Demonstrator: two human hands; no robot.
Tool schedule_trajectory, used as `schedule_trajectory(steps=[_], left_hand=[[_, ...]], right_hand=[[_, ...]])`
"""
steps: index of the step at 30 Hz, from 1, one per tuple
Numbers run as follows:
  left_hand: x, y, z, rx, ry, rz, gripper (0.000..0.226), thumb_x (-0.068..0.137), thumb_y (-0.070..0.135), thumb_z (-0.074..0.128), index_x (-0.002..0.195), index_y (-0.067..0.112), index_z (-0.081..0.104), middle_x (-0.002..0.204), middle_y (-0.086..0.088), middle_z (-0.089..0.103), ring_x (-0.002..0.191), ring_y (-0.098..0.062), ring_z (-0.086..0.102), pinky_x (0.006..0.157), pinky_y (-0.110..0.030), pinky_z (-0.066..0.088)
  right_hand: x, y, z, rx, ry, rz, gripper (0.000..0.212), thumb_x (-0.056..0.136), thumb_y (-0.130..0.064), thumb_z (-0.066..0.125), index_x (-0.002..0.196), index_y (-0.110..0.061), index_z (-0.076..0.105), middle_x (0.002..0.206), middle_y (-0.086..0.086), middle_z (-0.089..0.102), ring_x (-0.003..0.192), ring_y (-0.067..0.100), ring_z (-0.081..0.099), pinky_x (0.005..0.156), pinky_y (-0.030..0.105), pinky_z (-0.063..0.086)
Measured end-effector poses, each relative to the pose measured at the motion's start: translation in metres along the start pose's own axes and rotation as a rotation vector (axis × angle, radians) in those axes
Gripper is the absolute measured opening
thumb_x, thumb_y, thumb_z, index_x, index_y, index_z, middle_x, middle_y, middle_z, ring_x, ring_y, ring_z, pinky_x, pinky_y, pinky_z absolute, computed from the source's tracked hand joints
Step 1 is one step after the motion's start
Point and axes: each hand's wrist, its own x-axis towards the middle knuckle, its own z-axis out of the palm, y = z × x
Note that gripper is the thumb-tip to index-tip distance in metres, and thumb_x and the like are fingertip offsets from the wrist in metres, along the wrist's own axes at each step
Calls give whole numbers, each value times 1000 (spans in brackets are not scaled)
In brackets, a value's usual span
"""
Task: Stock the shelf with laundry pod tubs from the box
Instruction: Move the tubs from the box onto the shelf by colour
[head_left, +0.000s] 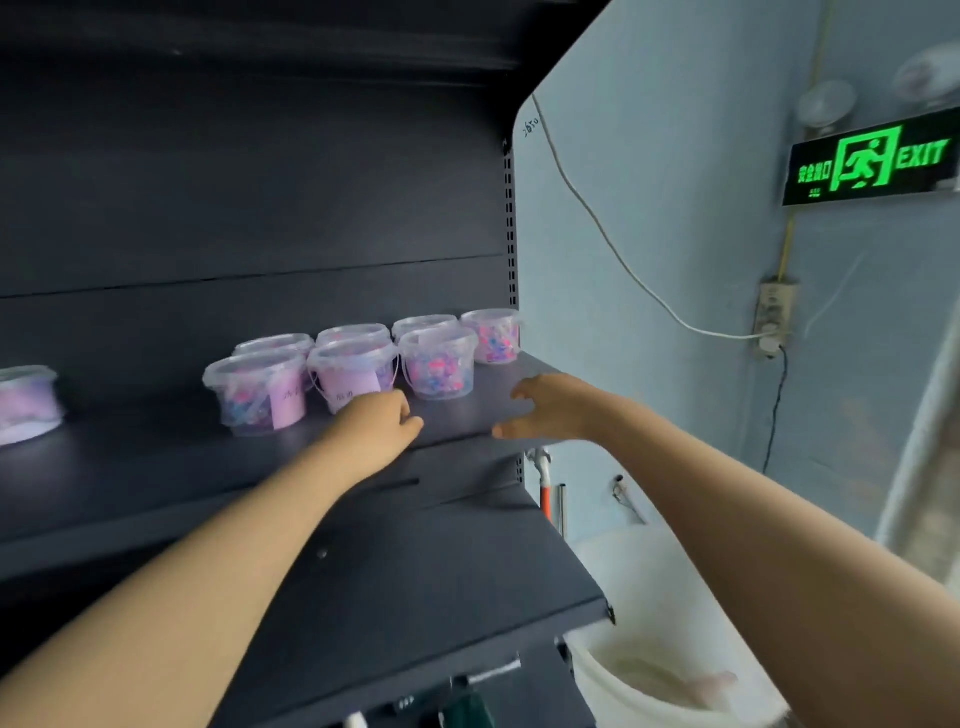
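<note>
Left hand (382, 423) loosely curled, empty, just before labelled front tub (353, 376); right hand (545, 410) spread, empty, farther right.

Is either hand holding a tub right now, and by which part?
Neither. The left hand is beside the pink-labelled tub without gripping it; the right hand is open above the shelf, holding nothing.

Seven clear plastic tubs (439, 366) of pink and blue pods stand upright with lids on in two rows (three in front, four behind) at the right end of the dark shelf (156, 462), with another tub (26, 402) well apart at the left.
</note>
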Motion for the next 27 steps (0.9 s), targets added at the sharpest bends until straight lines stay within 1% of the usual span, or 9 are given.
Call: schedule_trajectory(steps=[2,4,7,10,13,16,20,23,27], left_hand=[[-45,4,-17,185,14,48,24,94,32,47,95,10,58,107,-10,61,95,-29,57,82,-35,47],[-91,11,-35,353,39,66,28,95,31,45,104,8,58,112,-10,57,101,-30,55,76,-33,44],[-154,21,-63,467,77,43,32,95,32,44,113,8,55,117,-11,54,107,-31,52,76,-37,43],[-210,30,-80,485,123,11,31,95,30,43,111,6,55,116,-13,53,108,-33,50,80,-41,44],[-262,37,-79,541,162,18,34,95,30,45,116,6,54,120,-13,53,114,-33,47,87,-42,42],[-309,42,-64,566,129,10,37,95,33,45,120,7,53,122,-12,52,116,-31,46,91,-40,39],[-368,48,-34,522,64,-51,34,94,34,44,116,10,55,118,-9,53,114,-28,48,90,-40,40],[-408,58,-8,488,-16,-98,31,95,33,43,113,10,54,116,-8,53,112,-26,48,89,-39,41],[-458,74,30,430,-88,-132,31,96,30,41,115,9,53,119,-9,53,115,-27,47,90,-39,40]], right_hand=[[-40,-7,-4,-106,-3,-23,68,86,-48,60,141,-12,41,143,9,46,129,27,45,99,32,37],[-79,-17,-7,-223,20,-49,60,85,-45,62,132,-11,49,131,10,55,119,28,51,91,33,42],[-134,-33,-10,-331,28,-83,54,83,-44,64,125,-12,55,124,8,58,117,29,52,91,38,47],[-185,-48,-12,-375,60,-121,50,83,-44,64,121,-12,54,123,8,57,118,29,49,86,36,45],[-230,-58,-10,-390,139,-147,51,83,-45,63,120,-12,54,124,9,58,118,29,49,87,37,45],[-272,-63,3,-390,182,-163,48,84,-46,61,116,-11,57,124,10,59,119,30,49,86,36,45],[-318,-62,36,-408,106,-204,49,85,-48,58,118,-11,58,124,9,59,120,28,49,89,36,45],[-347,-52,66,-380,21,-236,51,86,-48,57,121,-11,57,121,8,59,117,27,50,86,36,46],[-390,-30,106,-377,-88,-255,53,84,-50,58,123,-14,55,121,6,60,115,25,52,87,35,46]])
